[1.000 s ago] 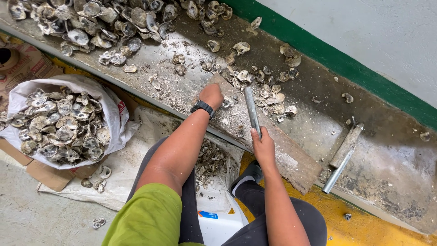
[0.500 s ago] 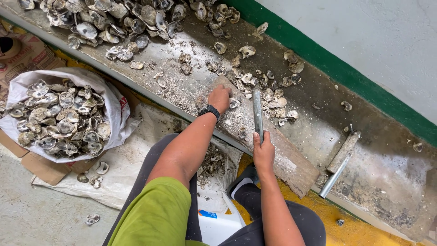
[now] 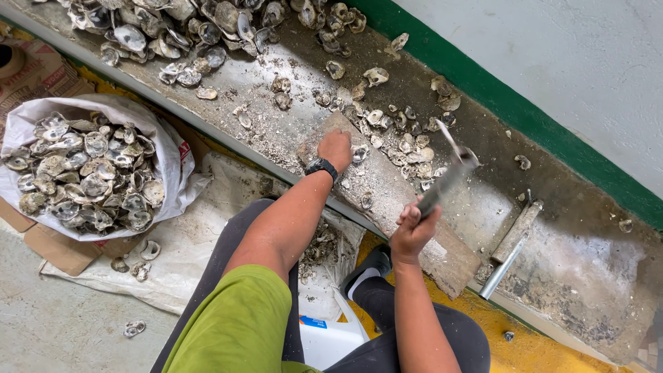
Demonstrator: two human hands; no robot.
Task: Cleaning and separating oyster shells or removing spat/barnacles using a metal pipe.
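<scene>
White sack of oyster shells

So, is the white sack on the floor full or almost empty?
Full. The white sack stands open, and oyster shells are heaped up to its rolled-down rim; a few shells lie on the floor beside it.

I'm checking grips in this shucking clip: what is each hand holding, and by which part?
The right hand grips a metal blade tool by its lower handle end. The left hand presses on an oyster shell on the board; the hold is hidden.
</scene>
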